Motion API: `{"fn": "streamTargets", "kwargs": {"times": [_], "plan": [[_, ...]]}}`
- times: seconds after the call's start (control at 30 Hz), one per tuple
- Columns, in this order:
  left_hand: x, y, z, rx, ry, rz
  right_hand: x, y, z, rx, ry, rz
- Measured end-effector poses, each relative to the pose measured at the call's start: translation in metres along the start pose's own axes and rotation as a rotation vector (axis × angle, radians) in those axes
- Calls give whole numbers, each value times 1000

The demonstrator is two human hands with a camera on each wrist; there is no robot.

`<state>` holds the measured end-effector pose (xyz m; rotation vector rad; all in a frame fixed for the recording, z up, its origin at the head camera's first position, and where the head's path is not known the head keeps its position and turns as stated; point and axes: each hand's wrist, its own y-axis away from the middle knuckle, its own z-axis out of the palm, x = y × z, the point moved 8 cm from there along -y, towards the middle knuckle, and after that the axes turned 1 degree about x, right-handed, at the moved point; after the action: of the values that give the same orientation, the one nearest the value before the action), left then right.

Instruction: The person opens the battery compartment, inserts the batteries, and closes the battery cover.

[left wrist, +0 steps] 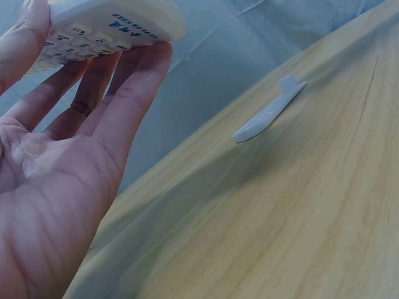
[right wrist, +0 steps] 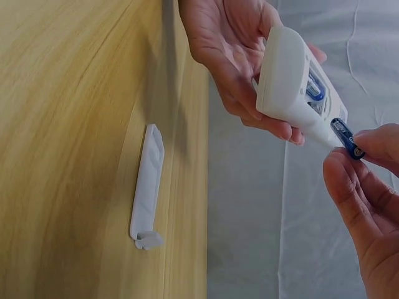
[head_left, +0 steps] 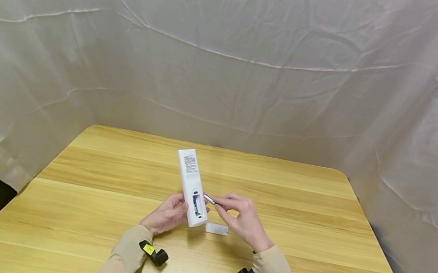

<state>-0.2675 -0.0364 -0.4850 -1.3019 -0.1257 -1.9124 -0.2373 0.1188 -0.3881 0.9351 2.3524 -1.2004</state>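
Note:
My left hand (head_left: 169,214) grips a white remote control (head_left: 192,181) above the table, its back turned up and its buttons facing down in the left wrist view. The battery compartment (head_left: 197,204) lies uncovered, with one blue battery (right wrist: 315,88) inside beside a vacant slot. Between thumb and fingers, my right hand (head_left: 243,218) pinches a second blue battery (right wrist: 347,138) just beside the compartment. A white battery cover (right wrist: 147,185) with a small tab lies on the table below the hands.
A wood-grain table (head_left: 101,218) spans the area beneath both hands. Grey-white curtains (head_left: 231,61) hang behind it and along the sides. Each wrist wears a black camera, the left one (head_left: 158,257) bearing a yellow label.

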Motion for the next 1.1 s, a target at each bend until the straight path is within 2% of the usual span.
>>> {"fn": "streamTargets", "kwargs": {"times": [0.23, 0.5, 0.7, 1.1], "plan": [[1, 0, 1, 4, -5, 4, -6, 0, 3, -26, -23, -22], [-1, 1, -3, 45, -22, -11, -10, 0, 5, -34, -21, -27], [-1, 1, -3, 41, -27, -4, -9, 1, 9, -53, -20, -1], [0, 1, -3, 40, -33, -7, -17, 0, 16, -40, 30, -39]]}}
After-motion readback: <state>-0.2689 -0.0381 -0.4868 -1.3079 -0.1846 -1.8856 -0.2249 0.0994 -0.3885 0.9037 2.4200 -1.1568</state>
